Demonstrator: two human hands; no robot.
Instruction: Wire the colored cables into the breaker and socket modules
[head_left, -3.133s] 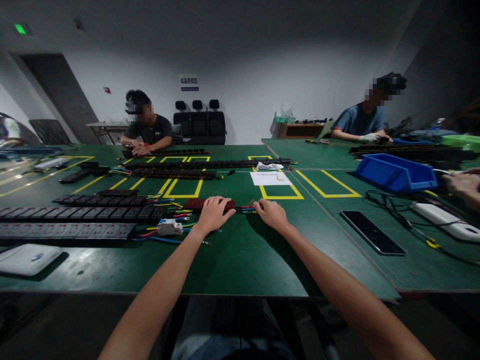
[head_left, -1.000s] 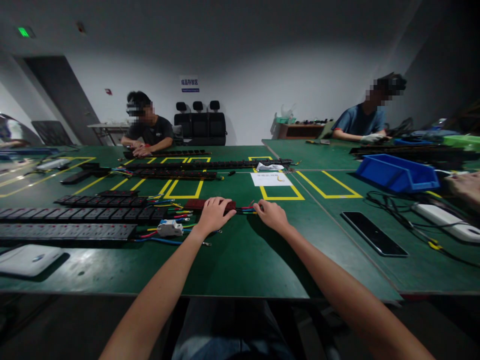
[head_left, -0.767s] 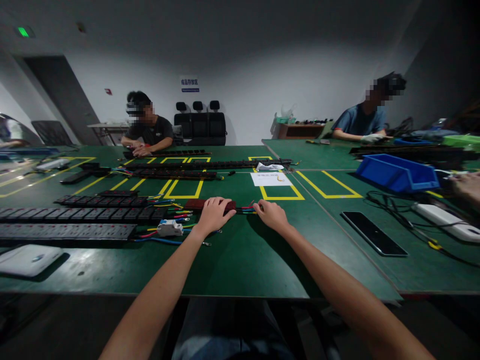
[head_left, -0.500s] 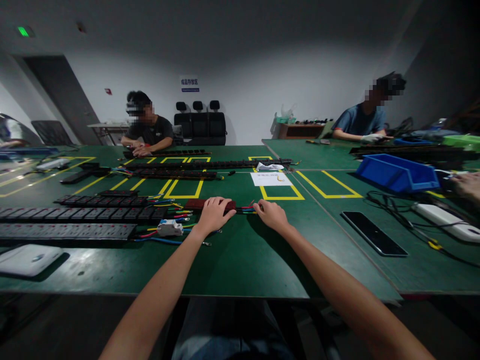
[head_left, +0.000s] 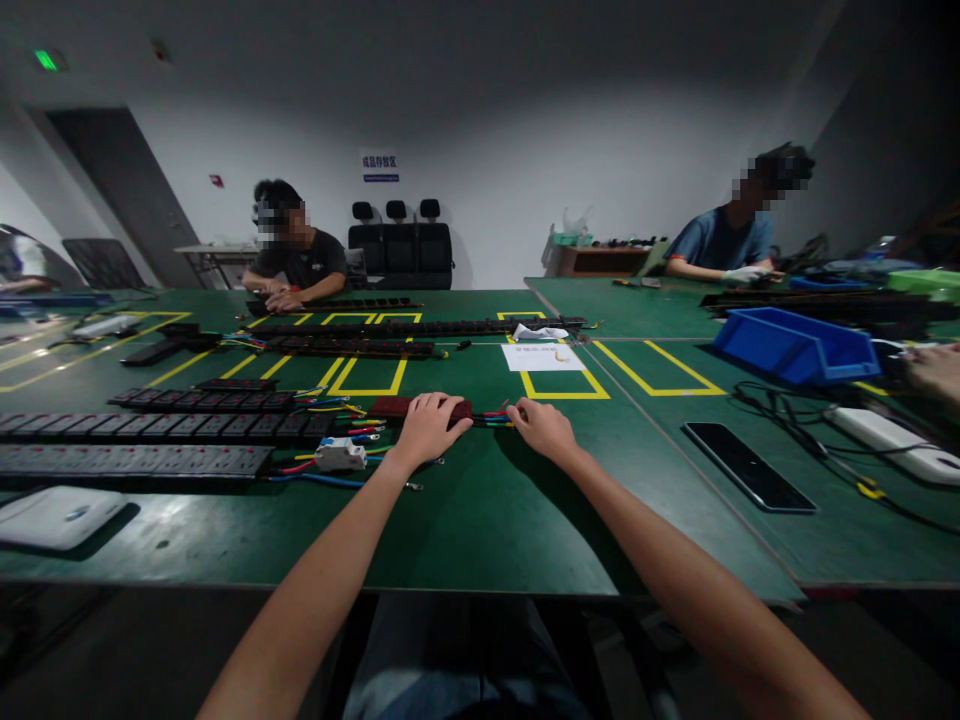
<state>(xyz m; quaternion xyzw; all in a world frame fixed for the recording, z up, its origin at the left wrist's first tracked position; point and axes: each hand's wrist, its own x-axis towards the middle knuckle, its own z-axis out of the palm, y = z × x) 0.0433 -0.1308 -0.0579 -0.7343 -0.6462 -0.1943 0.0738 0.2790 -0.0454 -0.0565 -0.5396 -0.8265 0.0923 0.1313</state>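
My left hand (head_left: pixel 429 428) rests over a dark red, flat block (head_left: pixel 386 407), its fingers across the top and the thumb at the near side. Coloured wires (head_left: pixel 491 419) come out of the block's right end. My right hand (head_left: pixel 544 427) is closed on those wires, with thumb and forefinger pinched together near their ends. Left of my hands lie several black power strips (head_left: pixel 165 428) with red parts and loose coloured leads. A small white circuit breaker (head_left: pixel 341 454) sits among the leads of the nearest strip. What is under my left palm is hidden.
A white case (head_left: pixel 64 517) lies at the near left. To the right are a phone (head_left: pixel 746 467), black cables (head_left: pixel 806 440), a white power bank-like device (head_left: pixel 900 442) and a blue bin (head_left: pixel 795 345). Ahead lies a paper sheet (head_left: pixel 541 358). Two co-workers sit across the table.
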